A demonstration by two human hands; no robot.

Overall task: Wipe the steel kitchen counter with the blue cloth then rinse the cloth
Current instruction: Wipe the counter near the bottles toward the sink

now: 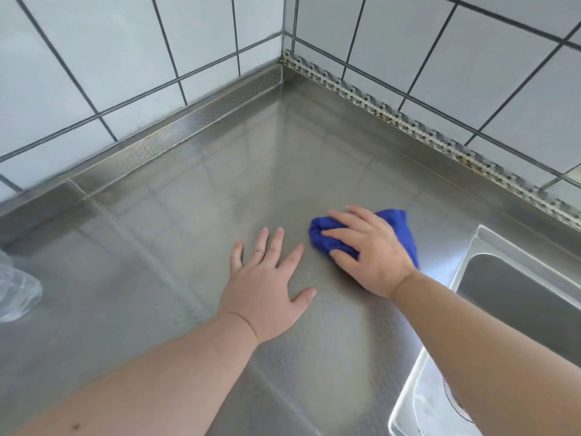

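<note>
The blue cloth (405,229) carries no label or writing that I can read. It is bunched into a soft, creased wad of deep blue, lying on the steel surface (188,215) near the sink (515,287). My right hand (371,256) lies on top of it, fingers spread and slightly curled, pressing it down; whether that grip actually closes round the cloth I cannot tell. My left hand (267,278) rests flat on the steel just beside it, fingers straight and spread, grip open. White tiled walls (110,58) meet in the corner behind. Clear crumpled plastic (15,291) sits at the far left edge.
</note>
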